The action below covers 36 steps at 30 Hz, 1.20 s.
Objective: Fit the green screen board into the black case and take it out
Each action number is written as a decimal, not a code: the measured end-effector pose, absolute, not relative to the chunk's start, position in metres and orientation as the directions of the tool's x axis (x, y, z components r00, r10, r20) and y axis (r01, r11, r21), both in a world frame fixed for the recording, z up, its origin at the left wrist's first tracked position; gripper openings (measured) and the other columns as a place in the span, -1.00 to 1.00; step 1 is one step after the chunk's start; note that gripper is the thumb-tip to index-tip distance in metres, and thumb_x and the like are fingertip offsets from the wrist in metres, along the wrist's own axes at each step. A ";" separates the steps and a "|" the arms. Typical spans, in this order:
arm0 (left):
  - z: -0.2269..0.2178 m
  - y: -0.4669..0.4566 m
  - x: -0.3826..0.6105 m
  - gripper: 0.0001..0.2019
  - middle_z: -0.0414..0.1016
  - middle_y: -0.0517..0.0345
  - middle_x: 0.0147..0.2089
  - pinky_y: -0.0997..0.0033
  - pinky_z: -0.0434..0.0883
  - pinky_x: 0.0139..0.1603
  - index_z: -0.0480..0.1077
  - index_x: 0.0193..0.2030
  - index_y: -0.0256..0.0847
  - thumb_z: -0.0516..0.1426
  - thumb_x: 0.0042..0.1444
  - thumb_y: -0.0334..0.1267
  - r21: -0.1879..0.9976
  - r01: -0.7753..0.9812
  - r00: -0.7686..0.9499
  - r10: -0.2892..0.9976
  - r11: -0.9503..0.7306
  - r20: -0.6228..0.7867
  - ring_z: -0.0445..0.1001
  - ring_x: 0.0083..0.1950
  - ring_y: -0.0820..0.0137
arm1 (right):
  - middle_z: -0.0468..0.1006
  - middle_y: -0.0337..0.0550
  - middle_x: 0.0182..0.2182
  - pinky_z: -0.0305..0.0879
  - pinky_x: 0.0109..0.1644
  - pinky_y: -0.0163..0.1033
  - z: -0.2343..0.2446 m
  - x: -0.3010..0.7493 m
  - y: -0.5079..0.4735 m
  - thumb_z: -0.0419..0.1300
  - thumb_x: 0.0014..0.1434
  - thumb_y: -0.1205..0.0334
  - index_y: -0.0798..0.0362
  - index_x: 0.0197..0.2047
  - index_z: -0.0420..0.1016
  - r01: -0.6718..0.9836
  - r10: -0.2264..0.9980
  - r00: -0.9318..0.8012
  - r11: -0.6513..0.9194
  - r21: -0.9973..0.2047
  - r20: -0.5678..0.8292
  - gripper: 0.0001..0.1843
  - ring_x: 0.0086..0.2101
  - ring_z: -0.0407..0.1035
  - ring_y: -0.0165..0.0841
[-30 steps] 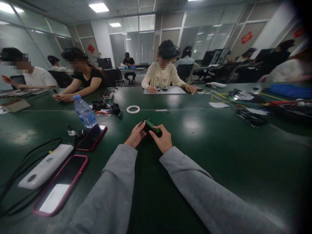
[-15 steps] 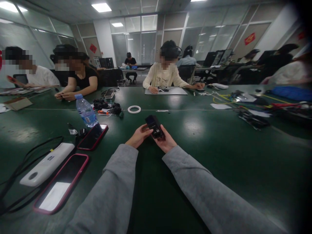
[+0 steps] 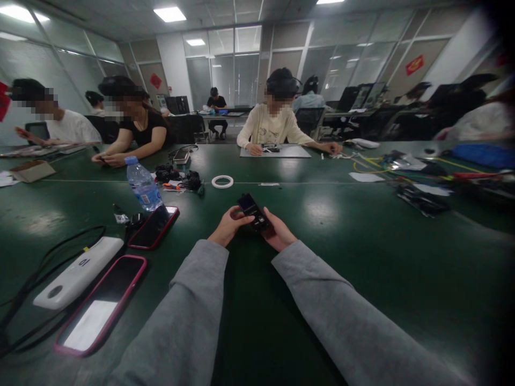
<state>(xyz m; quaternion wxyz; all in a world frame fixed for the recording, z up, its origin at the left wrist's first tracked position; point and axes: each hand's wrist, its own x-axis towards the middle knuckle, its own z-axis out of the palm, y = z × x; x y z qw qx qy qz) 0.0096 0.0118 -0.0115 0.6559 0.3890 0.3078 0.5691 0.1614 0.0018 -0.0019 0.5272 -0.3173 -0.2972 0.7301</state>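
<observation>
Above the table, a small black handheld device with a dark screen and light markings is held between both hands, its exact kind unclear. My left hand grips its left side, the thumb lying across its front. From the right, my right hand is closed about the lower right edge, with its thumb along the side. The fingers behind the device are hidden. Beyond it lies a white ring of tape.
On the left are a water bottle, two red-cased phones, a white elongated device and black cables. Tangled wires and dark parts lie at the right. Co-workers sit across the green table.
The black device has turned a little, so its screen and front face show more plainly. My right hand has shifted slightly right along its edge. Opposite, a co-worker's hand has moved slightly right.
</observation>
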 end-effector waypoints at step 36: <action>-0.007 0.013 0.019 -0.28 0.53 -0.11 -0.18 0.23 0.38 0.03 0.45 -0.11 -0.32 -0.15 0.06 0.33 0.585 -0.727 0.221 0.929 0.359 -0.297 0.48 -0.06 0.20 | 0.23 0.05 0.04 0.11 0.24 -0.06 -0.014 0.134 -0.020 0.17 0.12 -0.11 0.11 0.23 0.13 0.403 0.850 -0.128 0.515 -0.756 0.511 -0.27 0.09 0.16 -0.23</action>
